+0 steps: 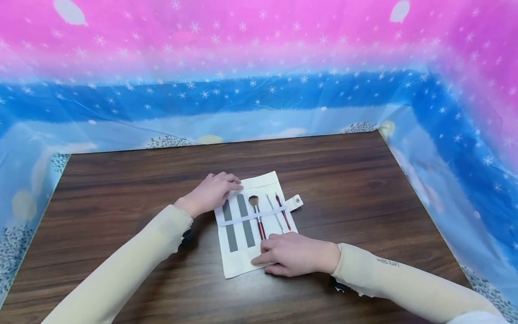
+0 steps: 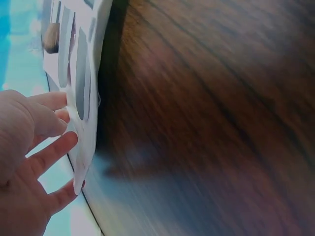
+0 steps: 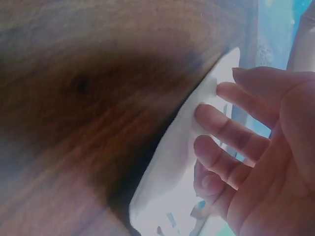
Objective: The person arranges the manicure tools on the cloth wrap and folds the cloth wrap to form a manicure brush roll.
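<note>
An unrolled white fabric tool roll [image 1: 234,268] lies flat on the table. Its elastic band [image 1: 236,220] crosses two dark grey flat strips [image 1: 247,233], a soft brush [image 1: 253,200] with a red handle, a slim silver tool [image 1: 277,219] and a thin red-handled tool [image 1: 286,218]. My left hand [image 1: 212,193] touches the roll's far left corner with spread, loosely bent fingers. At the near edge, my right hand [image 1: 297,256] rests its fingertips on the white fabric, as the right wrist view also shows. That hand covers the brush handle's lower end.
A strap with a snap button [image 1: 297,201] sticks out from the roll's right side. Dark wood-grain table [image 1: 344,180] surrounds the roll. Pink and blue snowflake-patterned cloth [image 1: 243,94] hangs behind the table and along its sides.
</note>
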A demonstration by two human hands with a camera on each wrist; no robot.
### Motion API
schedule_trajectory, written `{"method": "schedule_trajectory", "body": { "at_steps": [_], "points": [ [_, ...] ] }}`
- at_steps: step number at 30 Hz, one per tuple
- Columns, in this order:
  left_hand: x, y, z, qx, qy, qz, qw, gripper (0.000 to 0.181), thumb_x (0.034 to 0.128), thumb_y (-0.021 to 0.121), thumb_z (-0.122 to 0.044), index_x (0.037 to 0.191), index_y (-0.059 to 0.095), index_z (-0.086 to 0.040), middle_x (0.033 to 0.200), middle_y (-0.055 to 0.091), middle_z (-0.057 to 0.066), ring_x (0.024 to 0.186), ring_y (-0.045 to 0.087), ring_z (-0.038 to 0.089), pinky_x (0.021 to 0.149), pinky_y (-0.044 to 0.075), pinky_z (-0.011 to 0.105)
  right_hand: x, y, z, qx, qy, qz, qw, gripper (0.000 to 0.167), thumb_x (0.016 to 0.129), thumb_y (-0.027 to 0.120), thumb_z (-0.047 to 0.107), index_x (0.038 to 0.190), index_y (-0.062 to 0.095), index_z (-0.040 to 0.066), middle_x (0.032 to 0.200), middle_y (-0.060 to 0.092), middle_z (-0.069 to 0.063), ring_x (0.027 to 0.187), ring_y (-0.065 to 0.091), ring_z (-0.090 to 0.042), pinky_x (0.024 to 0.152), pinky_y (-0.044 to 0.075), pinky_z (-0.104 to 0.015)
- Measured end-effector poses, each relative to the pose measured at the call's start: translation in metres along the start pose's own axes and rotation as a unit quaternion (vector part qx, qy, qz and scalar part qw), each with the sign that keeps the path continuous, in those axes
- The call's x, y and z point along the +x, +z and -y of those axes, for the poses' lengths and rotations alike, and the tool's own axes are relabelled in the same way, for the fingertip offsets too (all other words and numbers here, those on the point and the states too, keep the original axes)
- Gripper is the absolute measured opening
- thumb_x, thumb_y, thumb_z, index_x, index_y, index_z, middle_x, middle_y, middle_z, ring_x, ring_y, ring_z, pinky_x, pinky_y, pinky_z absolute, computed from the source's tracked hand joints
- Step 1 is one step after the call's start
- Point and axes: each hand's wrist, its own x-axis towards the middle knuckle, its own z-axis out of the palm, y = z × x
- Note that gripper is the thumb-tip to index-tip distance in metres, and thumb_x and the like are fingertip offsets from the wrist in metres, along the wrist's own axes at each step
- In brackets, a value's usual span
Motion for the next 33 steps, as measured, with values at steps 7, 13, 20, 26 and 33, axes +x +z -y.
{"method": "schedule_trajectory", "body": {
  "at_steps": [7,13,20,26,33],
  "points": [
    [-0.011,0.0,0.007,-0.006,0.006,-0.015,0.9999,0.039,0.0991,0.06,0.007,0.133,0.072,-0.007,0.135,0.066,0.013,0.125,0.059,0.033,0.102,0.045,0.059,-0.013,-0.006,-0.011,0.001,0.014,-0.007,0.9999,0.028,0.101,0.07,0.025,0.128,0.076,0.028,0.101,0.065,0.008,0.081,0.054,-0.009,0.069,0.045,-0.02],
    [-0.019,-0.001,0.012,-0.003,0.015,-0.03,0.9994,0.039,0.0981,0.058,0.008,0.131,0.074,-0.007,0.131,0.066,0.013,0.12,0.061,0.034,0.096,0.047,0.058,-0.026,-0.006,-0.018,-0.015,0.037,-0.021,0.999,0.026,0.1,0.071,0.025,0.125,0.077,0.03,0.102,0.065,0.008,0.08,0.053,-0.01,0.068,0.045,-0.022],
    [-0.031,0.0,0.014,-0.002,0.013,-0.038,0.9992,0.037,0.0983,0.06,0.006,0.13,0.074,-0.008,0.128,0.066,0.012,0.114,0.062,0.033,0.091,0.047,0.058,-0.042,-0.007,-0.031,-0.013,0.063,-0.047,0.9968,0.025,0.098,0.073,0.02,0.12,0.079,0.028,0.105,0.066,0.006,0.082,0.056,-0.012,0.069,0.049,-0.026],
    [-0.044,0.0,0.015,-0.013,0.003,-0.043,0.999,0.036,0.0982,0.059,0.005,0.126,0.076,-0.009,0.125,0.067,0.011,0.113,0.062,0.032,0.091,0.046,0.058,-0.05,-0.006,-0.041,-0.049,0.072,-0.086,0.9925,0.023,0.094,0.077,0.016,0.115,0.08,0.024,0.103,0.066,0.002,0.083,0.058,-0.016,0.07,0.053,-0.031],
    [-0.058,0.003,0.015,-0.012,0.005,-0.054,0.9984,0.035,0.0973,0.059,0.005,0.122,0.078,-0.01,0.12,0.068,0.01,0.109,0.062,0.031,0.087,0.047,0.056,-0.057,-0.005,-0.052,-0.074,0.097,-0.085,0.9889,0.025,0.094,0.077,0.015,0.119,0.079,0.022,0.113,0.068,-0.004,0.091,0.062,-0.022,0.075,0.056,-0.038]
  ]
}}
